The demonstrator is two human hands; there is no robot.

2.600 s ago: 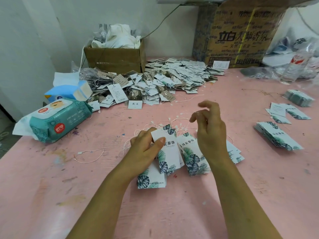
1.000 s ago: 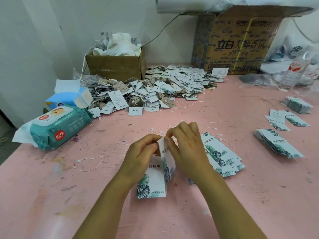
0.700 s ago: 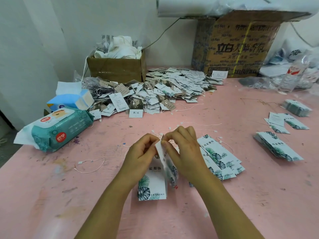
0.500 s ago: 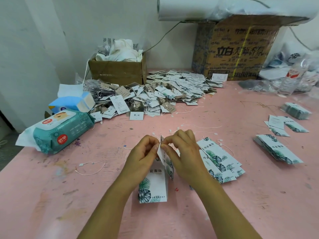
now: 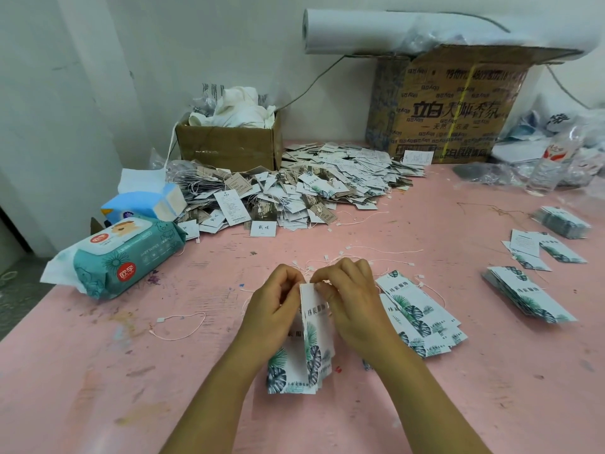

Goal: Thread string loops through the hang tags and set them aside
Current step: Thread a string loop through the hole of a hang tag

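As the pink table (image 5: 458, 404) stands, the job is judged partly through. The largest item is a heap of strung tags (image 5: 327, 185) across the upper centre of the frame, in front of a brown box (image 5: 229, 149). It looks like finished stock, though mostly of other prints.

Toward the right edge lie small stacks of leaf-print tags (image 5: 527, 296) with no strings visible on them; these appear to await threading. Just right of centre a fanned row (image 5: 422, 319) of the same tags lies flat, strings trailing from its upper ends — judged done and set aside.

At centre a hang tag (image 5: 316, 326) stands upright at the front of a small bunch, lower edge on the table. The left hand (image 5: 271, 309) and right hand (image 5: 353, 299) both pinch its top edge, fingers curled tight. Whether a loop has passed the hole cannot be told — the fingertips cover it.

Loose string loops (image 5: 376, 250) lie just above the hands, with a single loop (image 5: 178, 327) left of centre. Threading of this tag is judged in progress; much remains.
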